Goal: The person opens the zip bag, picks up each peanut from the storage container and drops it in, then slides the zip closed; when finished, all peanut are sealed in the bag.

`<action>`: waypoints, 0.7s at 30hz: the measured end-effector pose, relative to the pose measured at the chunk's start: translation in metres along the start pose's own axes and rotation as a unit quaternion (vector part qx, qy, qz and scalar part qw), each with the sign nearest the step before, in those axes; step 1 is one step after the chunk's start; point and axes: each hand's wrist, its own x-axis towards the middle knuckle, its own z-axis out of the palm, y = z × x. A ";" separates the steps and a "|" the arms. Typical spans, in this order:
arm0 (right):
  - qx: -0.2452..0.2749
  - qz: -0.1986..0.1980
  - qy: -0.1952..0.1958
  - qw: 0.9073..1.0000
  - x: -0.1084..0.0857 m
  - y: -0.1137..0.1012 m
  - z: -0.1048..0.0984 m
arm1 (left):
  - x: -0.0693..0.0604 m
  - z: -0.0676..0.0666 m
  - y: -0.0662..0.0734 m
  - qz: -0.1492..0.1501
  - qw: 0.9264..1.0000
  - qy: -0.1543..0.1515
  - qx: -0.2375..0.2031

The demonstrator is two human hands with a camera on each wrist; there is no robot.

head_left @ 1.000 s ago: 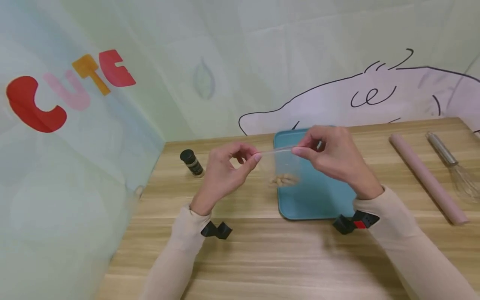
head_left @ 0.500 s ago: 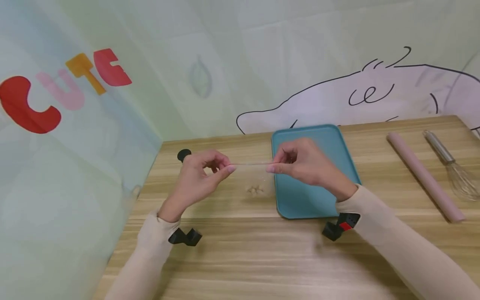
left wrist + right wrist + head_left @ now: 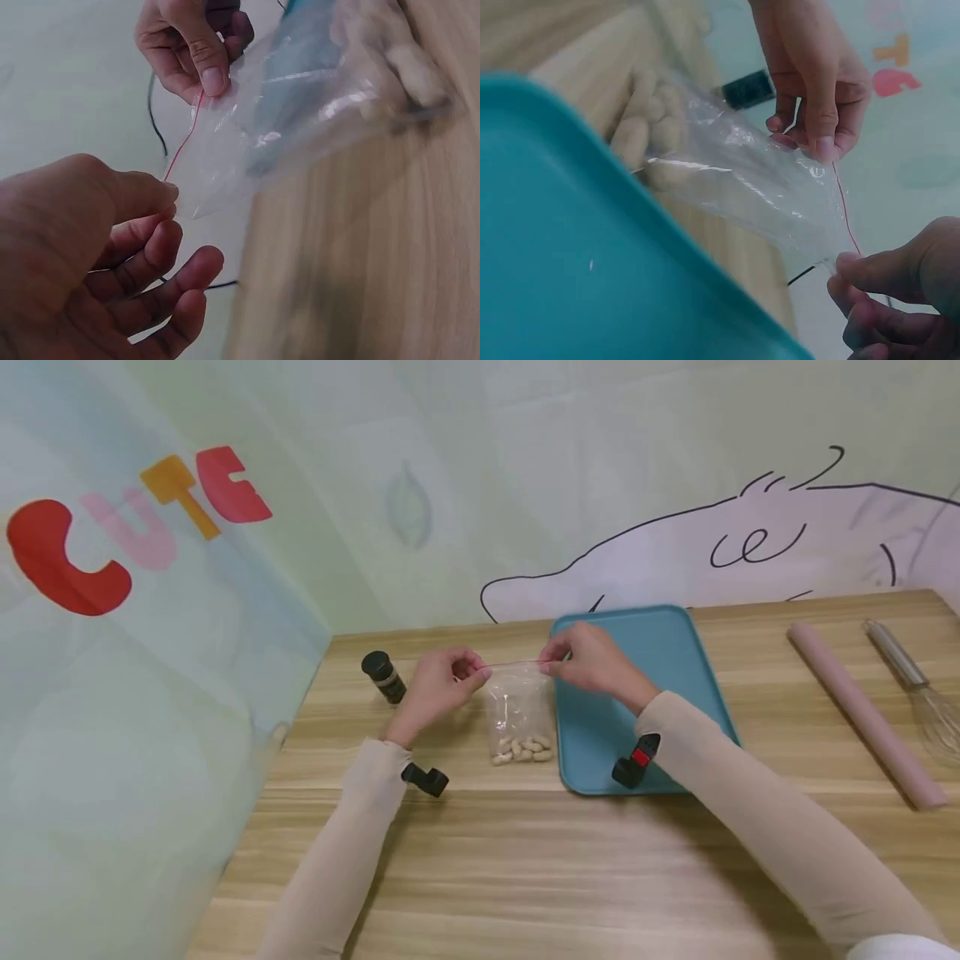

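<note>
A clear zip bag (image 3: pixel 519 706) with a red seal line hangs between the two hands, just left of the blue tray (image 3: pixel 637 710). Several peanuts in their shells (image 3: pixel 522 749) lie along its bottom, near or on the tabletop. The left hand (image 3: pixel 441 683) pinches the bag's upper left corner between thumb and index finger. At the other upper corner the right hand (image 3: pixel 592 662) pinches the bag the same way, over the tray's left edge. Both wrist views show the bag's top edge stretched between the thumbs, with the peanuts (image 3: pixel 649 127) gathered at the far end.
Behind the left hand stands a small jar with a black lid (image 3: pixel 384 677). To the right of the tray lie a pink rolling pin (image 3: pixel 862 710) and a wire whisk (image 3: pixel 911 681). A printed cloth backdrop (image 3: pixel 420 485) rises at the table's back and left edges.
Both hands have carried the bag leftward, then lowered it toward the tabletop beside the tray. Their pinch on its top corners is unchanged.
</note>
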 end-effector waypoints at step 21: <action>-0.052 0.095 -0.028 0.994 0.023 0.023 0.017 | 0.037 0.038 -0.018 -0.018 0.997 -0.044 0.068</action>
